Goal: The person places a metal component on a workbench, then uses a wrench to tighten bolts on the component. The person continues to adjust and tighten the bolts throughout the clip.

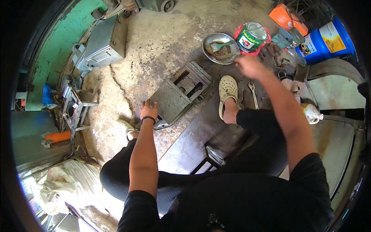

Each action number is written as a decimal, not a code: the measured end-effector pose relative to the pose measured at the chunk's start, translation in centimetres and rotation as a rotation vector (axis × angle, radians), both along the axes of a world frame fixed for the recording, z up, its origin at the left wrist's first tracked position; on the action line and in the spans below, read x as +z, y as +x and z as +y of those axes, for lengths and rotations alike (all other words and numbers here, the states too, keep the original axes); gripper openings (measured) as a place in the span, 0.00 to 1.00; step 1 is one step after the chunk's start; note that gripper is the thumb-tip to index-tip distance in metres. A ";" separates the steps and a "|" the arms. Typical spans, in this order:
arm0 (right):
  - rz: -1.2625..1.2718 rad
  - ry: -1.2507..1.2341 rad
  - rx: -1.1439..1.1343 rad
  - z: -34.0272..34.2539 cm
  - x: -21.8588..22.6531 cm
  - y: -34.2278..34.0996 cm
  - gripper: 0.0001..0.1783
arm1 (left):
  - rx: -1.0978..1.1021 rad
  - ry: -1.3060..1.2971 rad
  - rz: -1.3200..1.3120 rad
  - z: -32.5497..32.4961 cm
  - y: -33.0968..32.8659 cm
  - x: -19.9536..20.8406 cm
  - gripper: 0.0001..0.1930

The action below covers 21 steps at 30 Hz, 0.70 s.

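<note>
A heavy grey metal block with a slotted frame lies on the floor in front of me, set at a slant. My left hand rests on its near left end, fingers spread over the edge. Up to the right, my right hand is at the near right rim of a metal bowl. Its fingers look curled and are slightly blurred; whatever they may hold is hidden. Inside the bowl are brownish muck and a green-grey tool, perhaps a brush. Beside the bowl stands a green can on something red.
An open-ended wrench lies right of my clog. Blue buckets, an orange box and a bottle line the right side. A grey metal box and a metal stand are at left.
</note>
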State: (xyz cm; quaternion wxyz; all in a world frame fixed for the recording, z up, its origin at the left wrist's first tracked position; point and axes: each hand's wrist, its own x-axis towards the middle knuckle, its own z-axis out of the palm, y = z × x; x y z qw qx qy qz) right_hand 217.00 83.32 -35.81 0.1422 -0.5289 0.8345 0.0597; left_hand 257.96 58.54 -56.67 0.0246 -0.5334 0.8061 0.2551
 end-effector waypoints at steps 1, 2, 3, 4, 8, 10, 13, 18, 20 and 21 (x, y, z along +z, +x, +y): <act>0.051 -0.014 -0.009 0.5 1.9 -1.4 0.21 | -0.019 0.048 -0.034 -0.2 0.7 0.6 0.30; 0.083 -0.038 0.021 1.0 3.6 -2.7 0.20 | -0.043 0.095 -0.072 -0.4 1.5 1.2 0.30; 0.135 -0.030 0.005 2.0 5.1 -3.8 0.19 | -0.070 0.118 -0.101 -0.7 2.1 1.8 0.30; 0.179 -0.027 0.020 3.2 6.4 -4.7 0.16 | -0.093 0.121 -0.117 -0.8 2.7 2.3 0.30; 0.214 -0.189 -0.039 9.9 6.7 -7.5 0.20 | -0.183 0.085 -0.107 -1.7 5.0 3.4 0.29; 0.161 -0.279 -0.215 13.9 3.3 -8.2 0.22 | -0.162 0.106 -0.141 -1.6 6.4 3.1 0.29; -0.062 -0.434 -0.605 19.4 -4.7 -6.9 0.25 | -0.195 0.135 -0.049 -0.1 8.5 1.7 0.26; -0.471 -0.215 -0.834 26.7 -18.0 2.6 0.24 | -0.206 0.174 -0.222 5.3 10.4 0.9 0.23; -0.557 -0.152 -0.812 27.2 -20.9 5.1 0.24 | -0.302 0.173 -0.281 6.4 10.0 0.8 0.22; -0.569 -0.127 -0.787 26.9 -21.8 6.3 0.24 | -0.302 0.195 -0.297 6.9 10.0 0.8 0.22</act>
